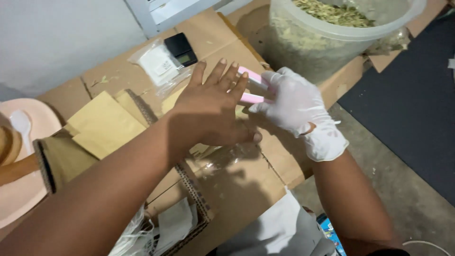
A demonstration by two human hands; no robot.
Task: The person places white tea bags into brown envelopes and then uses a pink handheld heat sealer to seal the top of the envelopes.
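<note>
Here, label by label:

Right hand [296,104]: in a white glove, closed around a pink two-armed tool [251,87], probably a small handheld sealer, though only its arms show.

Pink tool: its two arms stick out leftward from the gloved grip, one above the other, towards the fingertips of the other hand.

Left hand [211,111]: bare, flat and open, fingers spread, palm down, grasping nothing; its fingertips lie just beside the tool's arms.

Under the left hand: a clear plastic bag [227,159] on the cardboard sheet [246,189]; contact is hard to tell.

Beyond the grip: a big translucent tub of dried leaves [327,33].

Left of the grip: brown paper envelopes [102,123], a small black scale [181,49], a clear packet with white contents [159,64].

Far left: a pale pink tray [28,142] with a white spoon [21,124].

Nearer the person than the grip: a cardboard box [189,199] holding white bags.
</note>
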